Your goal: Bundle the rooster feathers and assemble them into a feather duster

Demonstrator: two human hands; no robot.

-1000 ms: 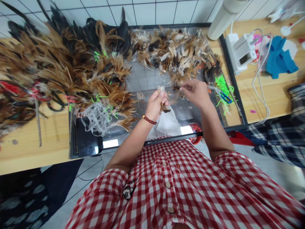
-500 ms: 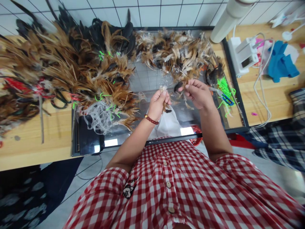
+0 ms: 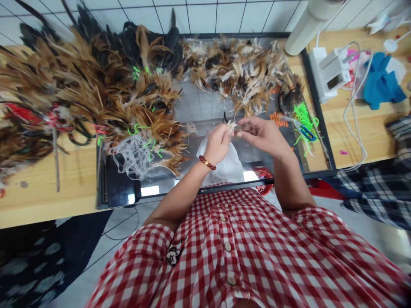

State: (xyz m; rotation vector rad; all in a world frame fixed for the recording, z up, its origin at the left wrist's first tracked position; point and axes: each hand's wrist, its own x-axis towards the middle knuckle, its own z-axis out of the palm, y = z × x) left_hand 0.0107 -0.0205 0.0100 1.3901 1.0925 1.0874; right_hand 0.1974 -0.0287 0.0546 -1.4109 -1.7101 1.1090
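My left hand, with a dark red bead bracelet at its wrist, is closed on a small bunch of feathers. Pale tufts show above its thumb, and a dark curved feather sticks up from the bunch. Just to the right, my right hand has its thumb and forefinger apart at the side of the bunch. Some brownish bits lie between those fingertips, too small to make out. Both hands are over the dark glassy panel.
Long brown and black feathers heap up at left; short feathers lie at the back. White bands, a phone, green strips and a blue-handled tool are around. A power strip and pale cylinder stand right.
My right hand has moved down and left to the bunch, and its pinch has loosened. The dark feather it held appears to be at the bunch now. My left hand has shifted slightly right.
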